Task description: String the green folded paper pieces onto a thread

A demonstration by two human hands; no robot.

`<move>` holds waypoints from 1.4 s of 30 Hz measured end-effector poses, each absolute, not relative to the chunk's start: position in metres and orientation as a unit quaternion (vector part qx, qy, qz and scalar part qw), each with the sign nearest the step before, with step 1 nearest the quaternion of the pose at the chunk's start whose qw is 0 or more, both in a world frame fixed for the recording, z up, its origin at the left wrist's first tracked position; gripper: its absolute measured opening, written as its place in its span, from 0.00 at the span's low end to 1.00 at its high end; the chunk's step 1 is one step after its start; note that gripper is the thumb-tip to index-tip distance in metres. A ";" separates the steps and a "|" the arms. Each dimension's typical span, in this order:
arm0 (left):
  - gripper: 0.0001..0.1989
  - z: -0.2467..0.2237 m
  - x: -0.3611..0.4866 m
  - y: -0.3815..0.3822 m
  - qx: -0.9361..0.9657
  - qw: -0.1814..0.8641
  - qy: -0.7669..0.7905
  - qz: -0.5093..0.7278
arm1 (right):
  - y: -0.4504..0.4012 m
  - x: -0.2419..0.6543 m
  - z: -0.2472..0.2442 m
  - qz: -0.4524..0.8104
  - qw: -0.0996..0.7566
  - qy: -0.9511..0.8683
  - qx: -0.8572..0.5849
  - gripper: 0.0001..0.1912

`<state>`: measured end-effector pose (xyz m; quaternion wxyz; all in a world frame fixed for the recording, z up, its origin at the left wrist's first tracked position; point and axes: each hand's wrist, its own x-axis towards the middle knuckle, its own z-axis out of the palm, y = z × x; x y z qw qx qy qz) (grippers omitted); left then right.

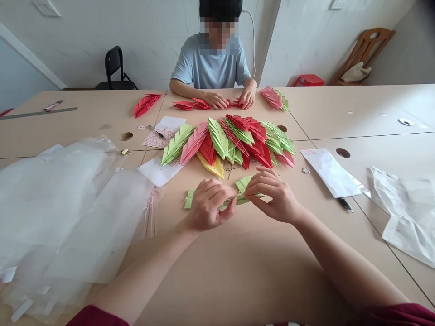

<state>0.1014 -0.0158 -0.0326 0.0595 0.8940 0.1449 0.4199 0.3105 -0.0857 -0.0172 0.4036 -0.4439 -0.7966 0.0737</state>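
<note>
A folded green paper piece point(240, 199) was pinched by the left hand point(210, 203) and the right hand point(274, 194) just below the frame's center, beneath heaped pleated-paper bundles point(219, 139), while red bundles point(201, 104) were touched by a co-worker point(217, 70) at top center.

No legible text, brand or number anywhere in view. White paper point(328, 172) on the right had a row of small red boxes at its far corner, contents unreadable. Patterned sheet point(151, 140) under the pen point(157, 132) carried dense red print, too small to resolve. Small tag point(141, 127) near the pen and second tag point(306, 170) beside the white paper: reddish marks, illegible.
</note>
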 end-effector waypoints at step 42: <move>0.01 -0.032 0.103 -0.013 0.932 0.132 0.093 0.323 | -0.090 0.301 -0.015 0.017 0.360 -0.819 -0.446 0.04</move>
